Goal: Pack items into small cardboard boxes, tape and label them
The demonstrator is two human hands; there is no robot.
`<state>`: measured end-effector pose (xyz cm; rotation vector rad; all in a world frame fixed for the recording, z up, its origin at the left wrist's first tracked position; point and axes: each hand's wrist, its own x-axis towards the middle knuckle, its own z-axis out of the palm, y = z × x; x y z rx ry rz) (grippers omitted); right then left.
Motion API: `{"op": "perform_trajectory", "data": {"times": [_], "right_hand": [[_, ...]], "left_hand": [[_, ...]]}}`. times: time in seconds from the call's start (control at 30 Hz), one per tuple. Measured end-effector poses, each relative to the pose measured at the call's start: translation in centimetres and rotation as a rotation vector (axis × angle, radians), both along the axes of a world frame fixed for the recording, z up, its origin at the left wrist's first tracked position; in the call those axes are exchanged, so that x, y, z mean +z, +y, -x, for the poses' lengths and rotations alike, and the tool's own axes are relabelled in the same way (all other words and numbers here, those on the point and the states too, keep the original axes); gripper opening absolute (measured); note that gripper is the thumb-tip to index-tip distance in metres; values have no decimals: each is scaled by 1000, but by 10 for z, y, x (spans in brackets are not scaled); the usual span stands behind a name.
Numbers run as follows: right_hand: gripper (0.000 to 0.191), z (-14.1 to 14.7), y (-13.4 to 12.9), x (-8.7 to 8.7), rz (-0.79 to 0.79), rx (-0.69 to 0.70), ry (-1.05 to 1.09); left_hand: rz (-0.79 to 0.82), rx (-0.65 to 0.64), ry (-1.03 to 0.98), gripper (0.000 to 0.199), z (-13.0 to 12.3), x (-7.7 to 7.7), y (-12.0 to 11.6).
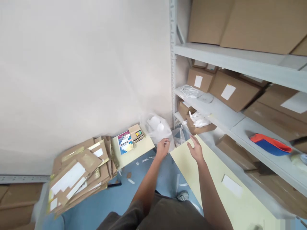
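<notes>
My left hand (pixel 163 147) is in front of a translucent white plastic bag (pixel 158 126), its fingers curled in. Whether it touches the bag, or has anything small between the fingers, I cannot make out. To its right, my right hand (pixel 196 149) is held over the far end of a pale yellow tabletop (pixel 206 169). Its thumb and fingers are apart, with nothing in them. A flat white rectangular piece (pixel 232 185) lies on that tabletop, beside my right forearm.
Flattened cardboard (pixel 81 172) is piled at the left. A book (pixel 125 142) and a small carton (pixel 136 132) lie on a low yellow surface (pixel 141 147). Metal shelving (pixel 216 105) with boxes, a coiled white cable (pixel 190 91) and an orange-blue item (pixel 271 145) lines the right. Scraps litter the blue floor (pixel 129 191).
</notes>
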<state>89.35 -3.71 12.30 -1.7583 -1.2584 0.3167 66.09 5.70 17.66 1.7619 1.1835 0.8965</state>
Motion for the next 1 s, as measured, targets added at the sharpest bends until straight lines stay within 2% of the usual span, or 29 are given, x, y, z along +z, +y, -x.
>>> {"op": "perform_trajectory", "data": {"times": [0.1, 0.23, 0.33, 0.47, 0.57, 0.67, 0.8, 1.0], "right_hand": [[57, 36, 36, 9, -6, 62, -66], [59, 98, 84, 11, -10, 166, -125], [60, 151, 123, 7, 18, 232, -149], [61, 223, 180, 0, 72, 314, -167], [62, 273, 220, -7, 91, 362, -156], [62, 312, 252, -18, 143, 410, -144], [64, 343, 277, -39, 244, 473, -145], [69, 353, 306, -85, 385, 559, -147]], "left_hand": [[-9, 70, -44, 20, 41, -7, 17], [-9, 139, -97, 23, 106, -13, 52], [55, 228, -136, 26, 163, -15, 84], [131, 285, -169, 43, 244, -20, 126], [175, 318, -160, 47, 301, -29, 151], [233, 364, -158, 52, 343, -43, 170], [370, 397, -165, 62, 368, -70, 188], [539, 418, -219, 73, 353, -120, 210]]}}
